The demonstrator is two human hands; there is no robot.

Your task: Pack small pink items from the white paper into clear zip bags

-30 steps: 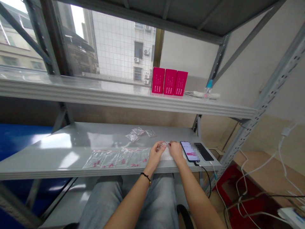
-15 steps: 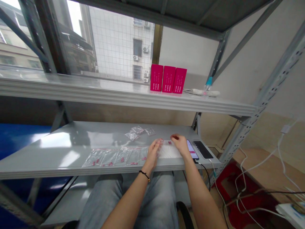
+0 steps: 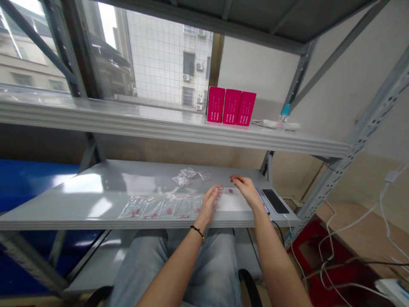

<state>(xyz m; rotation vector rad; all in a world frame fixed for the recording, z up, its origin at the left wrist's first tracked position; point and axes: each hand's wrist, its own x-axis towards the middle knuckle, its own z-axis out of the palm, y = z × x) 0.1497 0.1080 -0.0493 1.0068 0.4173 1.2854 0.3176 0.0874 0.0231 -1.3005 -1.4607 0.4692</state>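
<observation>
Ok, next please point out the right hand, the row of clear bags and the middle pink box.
Right hand [image 3: 245,187]: head view, back of the hand.
Row of clear bags [image 3: 157,205]: head view, plastic near the row's middle.
Middle pink box [image 3: 231,106]: head view, front face.

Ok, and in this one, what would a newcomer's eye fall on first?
Probably the three magenta boxes, standing side by side on the upper shelf. Next, the left hand and right hand, close together toward the right end of the lower shelf. Then the row of clear bags with red bits, just left of the left hand.
</observation>
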